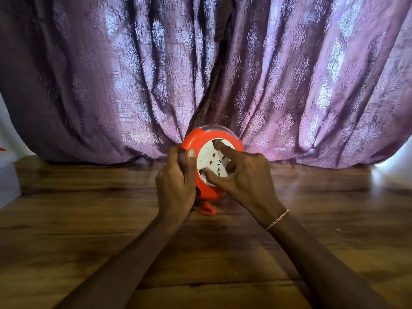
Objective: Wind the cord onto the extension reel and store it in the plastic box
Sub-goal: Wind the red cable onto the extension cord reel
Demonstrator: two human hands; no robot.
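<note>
An orange extension reel (196,139) with a white socket face (209,159) is held upright above the wooden floor, in the middle of the view. My left hand (176,184) grips its left rim, thumb on the front. My right hand (243,175) has its fingers curled into the recesses of the white centre disc. Below the reel an orange plug (207,209) hangs blurred just over the floor; the cord itself is hidden. At the far left edge stands a translucent plastic box (7,175), only partly in view.
A purple patterned curtain (200,74) hangs right behind the reel down to the wooden floor (89,219). A thin bracelet (277,219) is on my right wrist. A small red thing (2,149) lies on top of the box at the left edge.
</note>
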